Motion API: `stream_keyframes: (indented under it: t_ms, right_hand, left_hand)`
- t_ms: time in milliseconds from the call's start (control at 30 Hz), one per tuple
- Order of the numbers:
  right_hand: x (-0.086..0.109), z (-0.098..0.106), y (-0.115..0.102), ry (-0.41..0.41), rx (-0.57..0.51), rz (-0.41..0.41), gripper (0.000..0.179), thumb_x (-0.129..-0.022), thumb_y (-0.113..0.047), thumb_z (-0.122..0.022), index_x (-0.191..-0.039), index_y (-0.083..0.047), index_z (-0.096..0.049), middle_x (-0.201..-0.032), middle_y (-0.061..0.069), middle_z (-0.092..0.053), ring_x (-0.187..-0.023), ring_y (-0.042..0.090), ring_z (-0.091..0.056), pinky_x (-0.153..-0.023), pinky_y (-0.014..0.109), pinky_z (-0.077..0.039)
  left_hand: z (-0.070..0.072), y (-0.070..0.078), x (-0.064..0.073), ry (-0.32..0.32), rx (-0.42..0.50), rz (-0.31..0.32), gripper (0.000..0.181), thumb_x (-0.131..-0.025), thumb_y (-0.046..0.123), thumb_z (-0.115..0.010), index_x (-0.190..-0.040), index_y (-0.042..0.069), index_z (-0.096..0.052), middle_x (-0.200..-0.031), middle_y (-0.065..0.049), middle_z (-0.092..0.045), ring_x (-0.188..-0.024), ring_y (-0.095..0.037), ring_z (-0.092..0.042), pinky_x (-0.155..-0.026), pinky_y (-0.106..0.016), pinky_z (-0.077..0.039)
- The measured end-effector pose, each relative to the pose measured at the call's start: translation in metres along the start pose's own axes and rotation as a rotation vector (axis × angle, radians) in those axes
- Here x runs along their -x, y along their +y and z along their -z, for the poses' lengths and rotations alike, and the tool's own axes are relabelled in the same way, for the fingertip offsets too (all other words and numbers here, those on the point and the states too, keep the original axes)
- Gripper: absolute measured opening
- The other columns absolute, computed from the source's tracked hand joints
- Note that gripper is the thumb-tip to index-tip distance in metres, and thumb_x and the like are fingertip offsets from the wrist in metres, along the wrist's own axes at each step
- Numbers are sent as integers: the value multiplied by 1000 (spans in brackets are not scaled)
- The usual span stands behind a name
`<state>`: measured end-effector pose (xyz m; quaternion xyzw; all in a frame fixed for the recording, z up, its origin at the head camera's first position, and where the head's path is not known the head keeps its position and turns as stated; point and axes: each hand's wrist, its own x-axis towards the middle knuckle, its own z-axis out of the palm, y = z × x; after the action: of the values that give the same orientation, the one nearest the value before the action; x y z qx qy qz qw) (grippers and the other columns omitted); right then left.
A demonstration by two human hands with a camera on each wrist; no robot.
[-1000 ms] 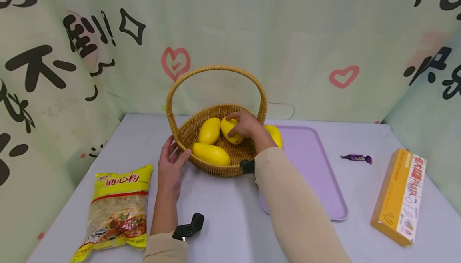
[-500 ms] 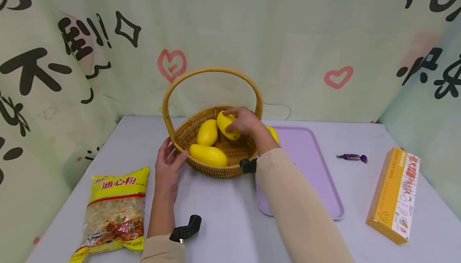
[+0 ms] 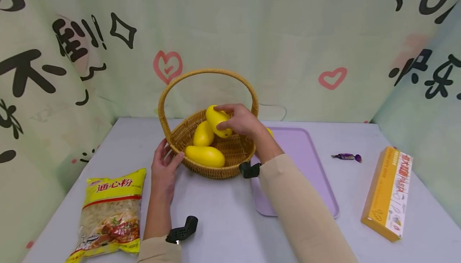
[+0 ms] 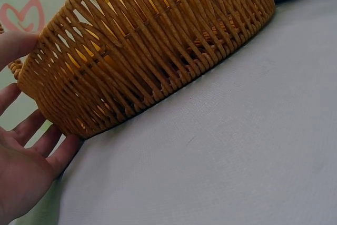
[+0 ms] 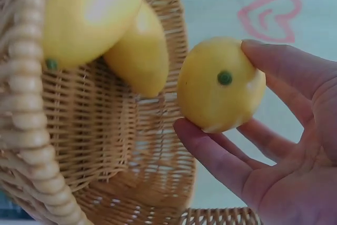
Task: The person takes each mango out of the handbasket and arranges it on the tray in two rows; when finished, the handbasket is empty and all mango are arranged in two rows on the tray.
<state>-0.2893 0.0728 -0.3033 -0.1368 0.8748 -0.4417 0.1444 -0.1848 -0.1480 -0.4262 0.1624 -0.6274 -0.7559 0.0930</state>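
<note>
A wicker basket [image 3: 234, 151] with a tall arched handle stands at the back of the table. My left hand [image 3: 165, 171] holds its left side; in the left wrist view the thumb lies at the rim and the fingers [image 4: 63, 154] press the outer weave. My right hand [image 3: 241, 123] pinches a yellow mango [image 5: 216, 98] between thumb and fingers, above the basket's inside. Two more mangoes lie in the basket, one at the front [image 3: 205, 157] and one behind it [image 3: 203, 134]. Another mango [image 3: 269, 132] on the purple tray is mostly hidden behind my right wrist.
The purple tray [image 3: 306, 163] lies right of the basket, partly under my right forearm. A wrapped candy [image 3: 347, 157] and a pasta box [image 3: 387, 195] are farther right. A bag of macaroni [image 3: 111, 215] lies at left. A printed curtain [image 3: 288, 55] hangs behind the table.
My right hand has lifted the mango up from the basket's bottom and shifted it left, tilting it. My left hand stays on the basket. The head view has swung slightly right.
</note>
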Motion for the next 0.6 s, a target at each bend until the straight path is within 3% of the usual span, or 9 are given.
stream_keyframes:
  t_ms: [200, 467, 600]
  right_hand:
    - [12, 2, -6, -13, -41, 26, 59, -91, -13, -76, -146, -28, -60, -157, 8, -46, -117, 26, -56, -83, 33, -58]
    - [30, 8, -15, -5, -21, 63, 59, -91, -16, -76, -146, -30, -59, -153, 5, -49, -106, 26, -60, -81, 37, -59]
    - [37, 12, -16, -11, -21, 77, 59, -91, -17, -76, -146, -31, -59, -156, 2, -47, -117, 27, -60, -85, 38, -58]
  left_hand:
    - [0, 0, -1, -5, 6, -8, 76, -99, 14, -70, -163, 30, -31, -165, -4, -37, -150, -22, -40, -122, -37, -40]
    - [1, 0, -1, -6, -3, -7, 77, -99, 14, -69, -163, 30, -30, -165, -4, -36, -150, -22, -40, -122, -36, -40]
    - [1, -1, -1, -11, 0, -9, 77, -99, 13, -69, -163, 29, -30, -165, -4, -36, -150, -22, -40, -122, -36, -39]
